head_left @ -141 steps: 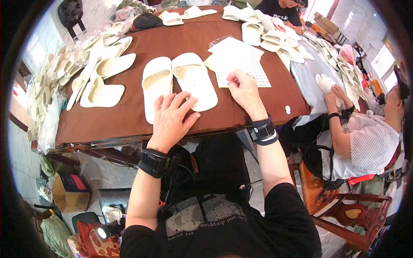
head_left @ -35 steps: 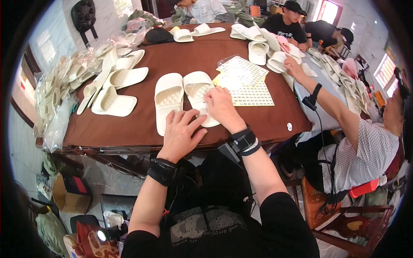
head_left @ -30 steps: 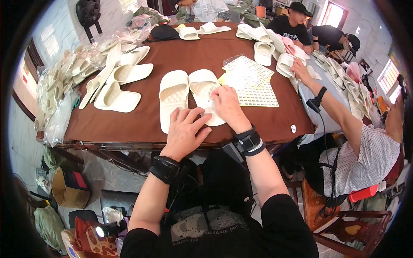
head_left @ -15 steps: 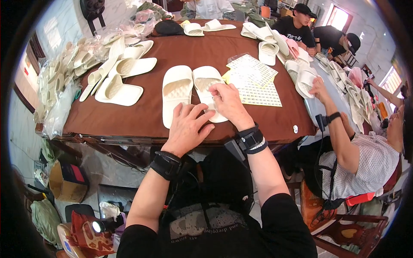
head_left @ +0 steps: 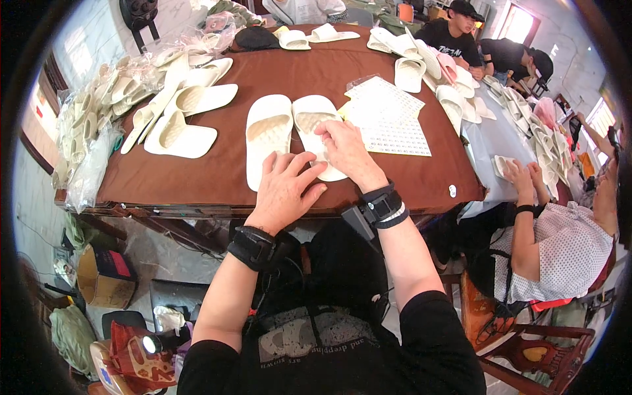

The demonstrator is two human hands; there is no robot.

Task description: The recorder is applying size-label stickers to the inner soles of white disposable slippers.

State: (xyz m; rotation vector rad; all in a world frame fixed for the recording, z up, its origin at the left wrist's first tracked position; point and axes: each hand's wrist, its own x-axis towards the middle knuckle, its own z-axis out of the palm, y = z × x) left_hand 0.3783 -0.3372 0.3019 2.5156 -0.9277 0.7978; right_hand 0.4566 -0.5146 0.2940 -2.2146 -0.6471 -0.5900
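Right hand [head_left: 345,148]: since the earliest frame it has moved from the printed sheets [head_left: 392,128] to over the right slipper [head_left: 307,125]; my thumb and fingers are drawn together, and I cannot tell whether they pinch anything.
Left hand [head_left: 283,191]: loose, grasping nothing, my fingers spread over the near ends of both slippers.
Pair: right slipper and left slipper [head_left: 268,135], side by side before me on the brown-covered bench [head_left: 217,178].

Head-worn fisheye view, down over the table [head_left: 303,72]
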